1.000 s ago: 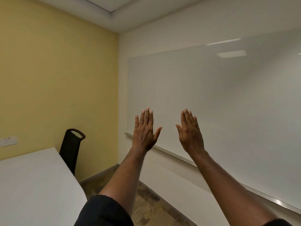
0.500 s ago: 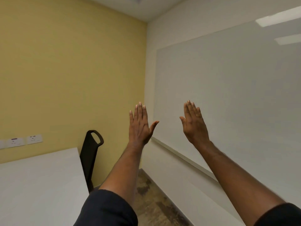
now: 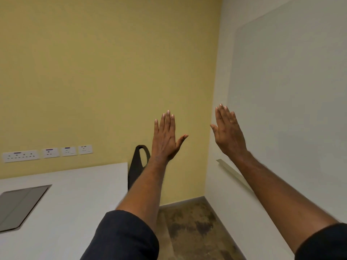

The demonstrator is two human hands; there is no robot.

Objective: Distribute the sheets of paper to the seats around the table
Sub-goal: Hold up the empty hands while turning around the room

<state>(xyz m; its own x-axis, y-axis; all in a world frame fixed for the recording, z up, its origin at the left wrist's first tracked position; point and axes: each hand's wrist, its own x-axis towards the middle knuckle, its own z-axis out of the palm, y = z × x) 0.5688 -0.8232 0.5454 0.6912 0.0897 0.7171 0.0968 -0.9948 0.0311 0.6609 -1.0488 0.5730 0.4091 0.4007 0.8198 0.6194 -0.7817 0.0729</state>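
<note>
Both my arms are stretched out in front of me at chest height. My left hand [image 3: 166, 137] is raised flat with its back toward me, fingers straight and thumb spread, holding nothing. My right hand [image 3: 228, 132] is raised the same way a little to the right, also holding nothing. The white table [image 3: 75, 203] lies at the lower left. A black chair back [image 3: 137, 167] stands at the table's far right corner, partly hidden behind my left forearm. No sheets of paper are in view.
A grey panel [image 3: 20, 205] is set into the tabletop at the left edge. Wall sockets [image 3: 48, 152] line the yellow wall behind the table. A whiteboard [image 3: 291, 100] with a tray [image 3: 231, 171] covers the white wall on the right. Mottled brown floor [image 3: 193, 228] runs between table and wall.
The view has swung left: the whiteboard slid toward the right edge, and the yellow wall, sockets and grey table panel came into sight. Both hands stay raised and flat.
</note>
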